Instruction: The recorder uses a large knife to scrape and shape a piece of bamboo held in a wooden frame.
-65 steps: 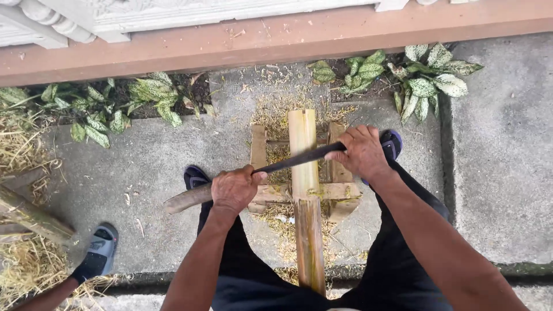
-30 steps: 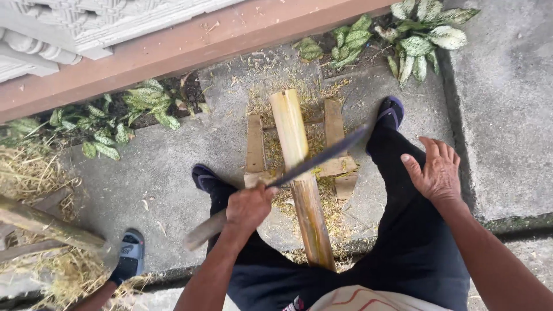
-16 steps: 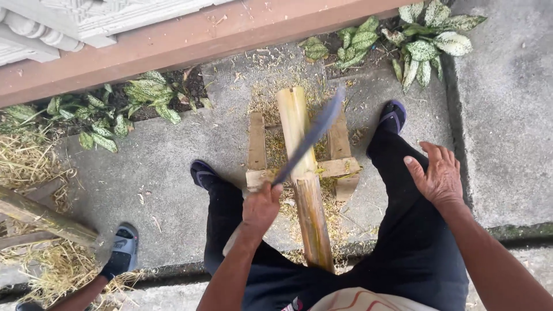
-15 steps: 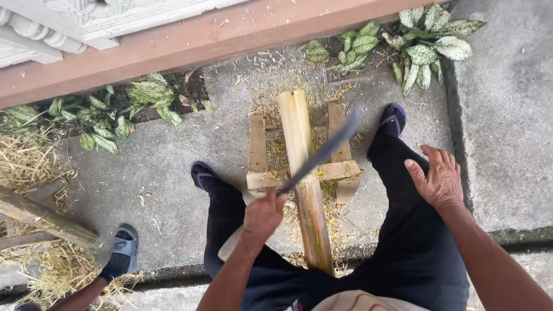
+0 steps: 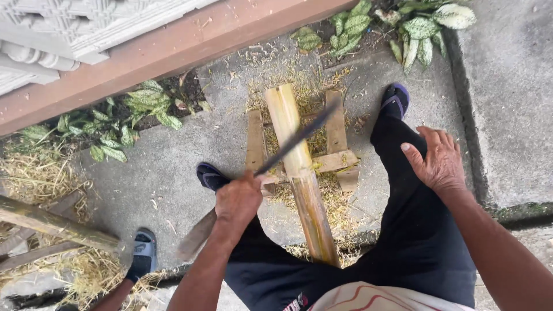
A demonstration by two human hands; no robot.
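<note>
My left hand (image 5: 237,198) grips the handle of a long dark blade (image 5: 299,137) that slants up and to the right across a pale yellow bamboo pole (image 5: 299,173). The pole lies lengthwise over a small wooden frame (image 5: 337,161) on the concrete, between my two feet in dark sandals (image 5: 394,99). My right hand (image 5: 439,161) hovers with spread fingers above my right thigh, to the right of the pole, holding nothing.
Shavings and straw litter the ground around the frame. Green leafy plants (image 5: 138,109) grow along a reddish-brown ledge (image 5: 173,49). At the lower left lie more bamboo poles (image 5: 52,224) and another person's foot in a grey sandal (image 5: 143,253).
My right hand has let go of the blade's far end and moved out to the right. My left hand alone swings the blade over the pole, changing its angle.
</note>
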